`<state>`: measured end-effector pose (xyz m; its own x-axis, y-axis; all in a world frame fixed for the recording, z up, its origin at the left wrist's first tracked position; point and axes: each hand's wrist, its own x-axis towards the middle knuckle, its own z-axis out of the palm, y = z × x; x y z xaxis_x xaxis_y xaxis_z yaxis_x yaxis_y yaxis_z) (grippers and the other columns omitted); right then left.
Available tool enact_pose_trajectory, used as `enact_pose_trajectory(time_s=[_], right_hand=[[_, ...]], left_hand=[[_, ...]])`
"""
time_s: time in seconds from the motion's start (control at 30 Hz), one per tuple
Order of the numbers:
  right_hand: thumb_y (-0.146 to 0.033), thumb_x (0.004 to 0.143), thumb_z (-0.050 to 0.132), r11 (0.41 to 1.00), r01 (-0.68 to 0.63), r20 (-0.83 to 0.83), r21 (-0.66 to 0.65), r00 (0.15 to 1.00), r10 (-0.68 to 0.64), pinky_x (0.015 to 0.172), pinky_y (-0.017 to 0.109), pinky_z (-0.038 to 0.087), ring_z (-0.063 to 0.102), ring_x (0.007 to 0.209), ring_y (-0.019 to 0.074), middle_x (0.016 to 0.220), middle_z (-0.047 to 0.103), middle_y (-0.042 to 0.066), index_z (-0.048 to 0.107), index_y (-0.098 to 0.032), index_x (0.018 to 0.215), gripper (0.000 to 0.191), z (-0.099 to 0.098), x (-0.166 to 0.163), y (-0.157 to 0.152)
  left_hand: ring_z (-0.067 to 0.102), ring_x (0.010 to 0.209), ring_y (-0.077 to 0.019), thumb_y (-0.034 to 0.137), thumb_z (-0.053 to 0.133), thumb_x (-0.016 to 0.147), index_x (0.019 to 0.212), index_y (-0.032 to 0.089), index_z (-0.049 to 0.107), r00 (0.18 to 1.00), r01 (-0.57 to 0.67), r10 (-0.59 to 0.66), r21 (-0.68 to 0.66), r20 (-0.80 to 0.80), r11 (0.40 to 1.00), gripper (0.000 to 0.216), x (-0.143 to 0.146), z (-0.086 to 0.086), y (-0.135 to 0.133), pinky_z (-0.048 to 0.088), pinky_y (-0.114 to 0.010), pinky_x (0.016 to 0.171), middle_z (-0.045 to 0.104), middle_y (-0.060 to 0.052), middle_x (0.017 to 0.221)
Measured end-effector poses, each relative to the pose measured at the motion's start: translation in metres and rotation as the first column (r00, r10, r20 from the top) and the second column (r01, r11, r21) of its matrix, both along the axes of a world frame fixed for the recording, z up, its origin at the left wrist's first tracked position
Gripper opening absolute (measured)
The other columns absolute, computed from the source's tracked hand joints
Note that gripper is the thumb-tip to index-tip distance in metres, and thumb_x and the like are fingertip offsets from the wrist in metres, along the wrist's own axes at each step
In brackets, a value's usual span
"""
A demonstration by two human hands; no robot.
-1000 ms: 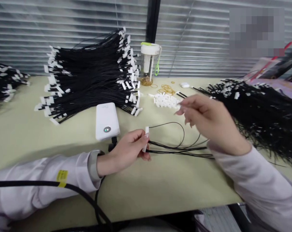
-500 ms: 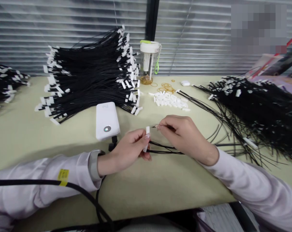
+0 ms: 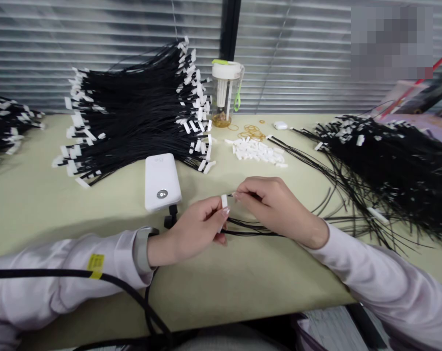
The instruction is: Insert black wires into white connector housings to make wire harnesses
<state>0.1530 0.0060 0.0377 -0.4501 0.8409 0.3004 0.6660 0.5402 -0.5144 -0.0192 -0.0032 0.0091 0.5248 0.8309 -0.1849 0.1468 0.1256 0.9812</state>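
Note:
Between the thumb and fingers of my left hand [image 3: 197, 226] is a small white connector housing [image 3: 224, 201], standing nearly upright. Its lower part is covered by my thumb. Thin black wires [image 3: 248, 228] run from it toward the right, passing under my right hand [image 3: 270, 202]. The thumb and index finger of that hand pinch the end of a thin black wire [image 3: 230, 195] close beside the upper part of the housing. Whether the wire's tip touches the housing or sits inside it is too small to tell.
Loose white housings [image 3: 257, 151] and rubber bands [image 3: 253, 132] lie beyond my hands. A large bundle of black cables [image 3: 133, 107], a white power bank [image 3: 162, 180] and a bottle [image 3: 223, 92] stand left of them. A heap of black wires [image 3: 385, 165] covers the right side.
My right hand has shifted slightly left, bringing the pinched wire end closer to the housing. My left hand keeps its hold, almost unmoved.

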Motion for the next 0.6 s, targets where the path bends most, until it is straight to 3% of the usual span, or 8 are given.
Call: enact_pose_trajectory(time_s=[0.23, 0.3, 0.37, 0.43, 0.5, 0.6], right_hand=[[-0.018, 0.081, 0.046, 0.999, -0.004, -0.008, 0.05, 1.0, 0.004, 0.058, 0.019, 0.034, 0.048, 0.06, 0.007, 0.066, 0.056, -0.001, 0.056, -0.016, 0.071, 0.014, -0.004, -0.002, 0.002], [-0.022, 0.08, 0.049, 0.986, 0.068, -0.019, 0.155, 0.998, -0.066, 0.062, 0.02, 0.037, 0.05, 0.066, 0.0088, 0.073, 0.058, 0.001, 0.056, -0.016, 0.078, 0.009, 0.003, 0.004, 0.004], [-0.028, 0.078, 0.053, 0.931, 0.198, -0.023, 0.307, 0.979, -0.201, 0.063, 0.023, 0.037, 0.05, 0.069, 0.0108, 0.075, 0.056, 0.003, 0.054, -0.015, 0.079, 0.013, 0.016, 0.017, 0.006], [-0.032, 0.078, 0.052, 0.879, 0.305, 0.04, 0.366, 0.939, -0.342, 0.059, 0.024, 0.035, 0.045, 0.06, 0.0101, 0.064, 0.052, 0.001, 0.053, -0.016, 0.068, 0.019, 0.029, 0.035, 0.007], [-0.037, 0.08, 0.049, 0.926, 0.314, 0.223, 0.211, 0.907, -0.358, 0.052, 0.023, 0.032, 0.039, 0.049, 0.0081, 0.052, 0.046, -0.003, 0.052, -0.017, 0.06, 0.028, 0.037, 0.052, 0.007], [-0.042, 0.082, 0.043, 0.969, 0.2, 0.442, -0.144, 0.889, -0.118, 0.047, 0.022, 0.028, 0.035, 0.045, 0.007, 0.047, 0.042, -0.004, 0.053, -0.018, 0.057, 0.037, 0.037, 0.065, 0.009]], left_hand=[[0.053, 0.047, -0.0047, 0.034, 0.045, 0.081, 0.065, 0.015, 0.041, 1.0, 0.013, -0.014, 0.01, 0.016, 1.0, 0.025, -0.001, -0.004, -0.001, 0.048, -0.019, 0.048, 0.044, 0.006, 0.06], [0.053, 0.047, -0.005, 0.034, 0.044, 0.082, 0.067, 0.015, 0.042, 0.997, -0.057, 0.057, -0.015, 0.055, 0.998, 0.025, 0.0, -0.006, 0.0, 0.048, -0.02, 0.049, 0.045, 0.006, 0.061], [0.055, 0.048, -0.0061, 0.034, 0.044, 0.083, 0.068, 0.016, 0.042, 0.982, -0.146, 0.151, -0.054, 0.112, 0.988, 0.023, 0.0, -0.007, 0.001, 0.048, -0.022, 0.05, 0.046, 0.006, 0.062], [0.057, 0.049, -0.0075, 0.034, 0.044, 0.082, 0.069, 0.015, 0.041, 0.965, -0.195, 0.209, -0.1, 0.161, 0.976, 0.023, 0.0, -0.008, 0.002, 0.049, -0.023, 0.052, 0.046, 0.005, 0.063], [0.058, 0.051, -0.0084, 0.033, 0.046, 0.082, 0.068, 0.015, 0.041, 0.955, -0.206, 0.228, -0.128, 0.19, 0.97, 0.023, 0.0, -0.008, 0.003, 0.049, -0.024, 0.053, 0.047, 0.005, 0.063], [0.059, 0.052, -0.0088, 0.034, 0.047, 0.081, 0.068, 0.015, 0.042, 0.947, -0.214, 0.243, -0.151, 0.208, 0.965, 0.024, 0.0, -0.008, 0.004, 0.049, -0.025, 0.054, 0.048, 0.005, 0.064]])
